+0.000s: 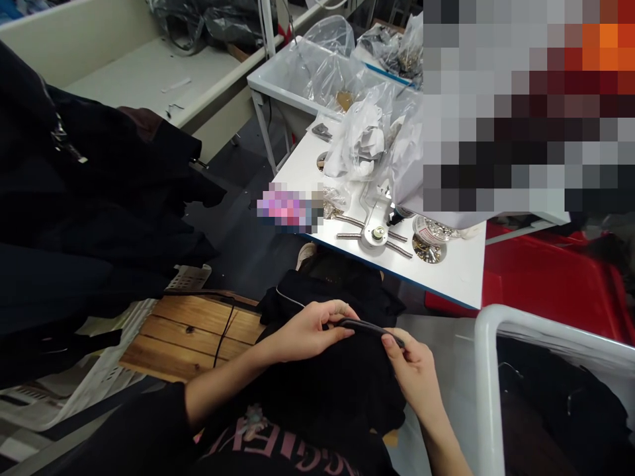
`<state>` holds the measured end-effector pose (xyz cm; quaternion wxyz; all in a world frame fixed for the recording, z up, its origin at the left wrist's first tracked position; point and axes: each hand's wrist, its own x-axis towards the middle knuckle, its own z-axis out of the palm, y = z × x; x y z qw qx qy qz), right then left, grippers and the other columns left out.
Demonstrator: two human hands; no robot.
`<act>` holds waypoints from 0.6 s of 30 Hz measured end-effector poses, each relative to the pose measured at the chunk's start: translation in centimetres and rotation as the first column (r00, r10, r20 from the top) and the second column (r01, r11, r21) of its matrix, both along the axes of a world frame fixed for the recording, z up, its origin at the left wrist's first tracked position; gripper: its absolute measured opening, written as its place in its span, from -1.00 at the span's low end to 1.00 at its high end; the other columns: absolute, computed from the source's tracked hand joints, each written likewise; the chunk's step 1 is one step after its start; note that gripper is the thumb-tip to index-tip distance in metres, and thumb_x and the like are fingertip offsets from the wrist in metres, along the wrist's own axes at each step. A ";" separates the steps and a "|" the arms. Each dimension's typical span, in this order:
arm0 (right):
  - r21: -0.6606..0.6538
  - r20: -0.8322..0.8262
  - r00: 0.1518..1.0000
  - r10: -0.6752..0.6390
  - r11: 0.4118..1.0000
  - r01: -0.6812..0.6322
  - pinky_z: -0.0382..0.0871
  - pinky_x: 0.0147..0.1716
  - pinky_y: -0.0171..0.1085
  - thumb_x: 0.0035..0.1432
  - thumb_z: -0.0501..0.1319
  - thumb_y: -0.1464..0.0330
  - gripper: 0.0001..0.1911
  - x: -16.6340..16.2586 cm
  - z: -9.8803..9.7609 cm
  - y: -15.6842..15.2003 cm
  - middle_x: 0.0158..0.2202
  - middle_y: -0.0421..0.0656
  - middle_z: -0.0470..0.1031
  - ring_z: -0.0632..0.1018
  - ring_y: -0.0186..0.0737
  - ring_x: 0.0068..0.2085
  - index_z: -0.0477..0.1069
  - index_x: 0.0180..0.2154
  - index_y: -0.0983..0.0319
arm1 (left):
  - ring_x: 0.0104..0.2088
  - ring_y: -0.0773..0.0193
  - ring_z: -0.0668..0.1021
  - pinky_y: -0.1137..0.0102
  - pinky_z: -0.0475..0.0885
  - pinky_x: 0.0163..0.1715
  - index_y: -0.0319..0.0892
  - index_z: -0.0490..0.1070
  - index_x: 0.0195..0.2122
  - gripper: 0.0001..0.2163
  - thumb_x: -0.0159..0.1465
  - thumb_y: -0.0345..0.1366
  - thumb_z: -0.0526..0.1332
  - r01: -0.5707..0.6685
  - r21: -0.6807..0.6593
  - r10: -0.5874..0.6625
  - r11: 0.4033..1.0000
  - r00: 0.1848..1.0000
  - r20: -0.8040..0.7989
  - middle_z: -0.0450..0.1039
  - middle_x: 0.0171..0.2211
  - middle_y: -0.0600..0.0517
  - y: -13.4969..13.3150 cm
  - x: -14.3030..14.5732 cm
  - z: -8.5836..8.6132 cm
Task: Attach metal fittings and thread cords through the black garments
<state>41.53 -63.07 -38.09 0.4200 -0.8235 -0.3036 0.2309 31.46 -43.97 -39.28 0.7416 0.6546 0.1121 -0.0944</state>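
My left hand (330,325) is closed, thumb and fingers pinching one end of a doubled black cord (370,325). At its other end my right hand (407,357) grips the same cord between thumb and fingers. The cord bows slightly upward between the two hands. Below it, a black garment (337,390) is bunched over my lap, so dark that its edges are hard to make out. A thin pale cord (289,297) comes out near my left wrist.
Ahead, a white table (446,281) carries a metal fixture (376,233) with springs, small metal parts (429,251) and plastic bags (360,135). Dark garments (89,178) hang at the left. A white bin (489,370) stands at the right, a wooden board (193,330) at the left.
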 end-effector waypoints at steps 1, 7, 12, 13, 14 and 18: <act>-0.004 0.004 1.000 0.026 1.000 -0.026 0.37 -0.52 -0.40 0.20 0.11 0.20 -0.74 0.1 0.3 0.2 -0.46 -0.21 0.50 0.51 -0.28 -0.47 0.47 -0.28 0.21 | -0.22 0.27 0.53 0.42 0.37 -0.24 -0.22 0.37 -0.16 -0.83 0.24 -0.31 0.15 0.003 0.021 -0.003 1.000 1.000 0.010 0.51 -0.25 0.00 0.0 0.0 0.1; -0.047 0.133 0.965 0.227 0.974 -0.222 0.39 -0.41 -0.36 0.20 0.16 0.31 -0.88 0.4 1.5 1.1 -0.39 -0.22 0.52 0.52 -0.30 -0.40 0.46 -0.26 0.16 | -0.20 0.28 0.54 0.44 0.39 -0.24 -0.19 0.32 -0.08 -0.79 0.26 -0.32 0.12 0.049 0.130 -0.056 0.990 0.997 0.055 0.52 -0.22 0.01 -0.1 0.1 0.7; 0.071 0.352 0.894 0.277 0.944 -0.321 0.32 -0.50 -0.33 0.19 0.17 0.42 -0.88 -0.6 2.0 1.1 -0.49 -0.20 0.44 0.43 -0.31 -0.48 0.43 -0.21 0.20 | -0.12 0.23 0.51 0.40 0.40 -0.19 -0.16 0.36 -0.08 -0.73 0.17 -0.33 0.22 0.241 0.194 -0.278 0.951 0.942 0.189 0.47 -0.09 -0.04 1.6 0.1 1.0; 0.095 0.378 0.882 0.281 0.936 -0.339 0.32 -0.50 -0.32 0.18 0.17 0.44 -0.88 -0.8 2.1 1.1 -0.49 -0.20 0.44 0.42 -0.31 -0.49 0.42 -0.20 0.21 | -0.05 0.21 0.47 0.37 0.37 -0.10 -0.16 0.38 -0.09 -0.72 0.16 -0.34 0.24 0.258 0.202 -0.303 0.945 0.924 0.234 0.43 -0.04 -0.06 1.8 0.1 1.0; 0.117 0.396 0.874 0.281 0.929 -0.351 0.32 -0.49 -0.32 0.18 0.17 0.45 -0.87 -1.0 2.1 1.1 -0.49 -0.20 0.44 0.42 -0.31 -0.49 0.42 -0.20 0.21 | -0.02 0.20 0.45 0.35 0.34 -0.04 -0.16 0.38 -0.09 -0.72 0.15 -0.35 0.24 0.262 0.215 -0.315 0.941 0.911 0.266 0.41 -0.02 -0.07 2.0 0.0 1.0; 0.126 0.369 0.900 0.231 0.947 -0.295 0.30 -0.51 -0.34 0.18 0.16 0.44 -0.91 -1.1 2.0 1.4 -0.51 -0.22 0.44 0.41 -0.33 -0.51 0.43 -0.25 0.22 | -0.24 0.28 0.48 0.41 0.37 -0.22 -0.22 0.40 -0.22 -0.84 0.22 -0.27 0.18 0.143 0.277 -0.221 0.950 0.936 0.275 0.45 -0.26 -0.04 1.1 -0.2 0.2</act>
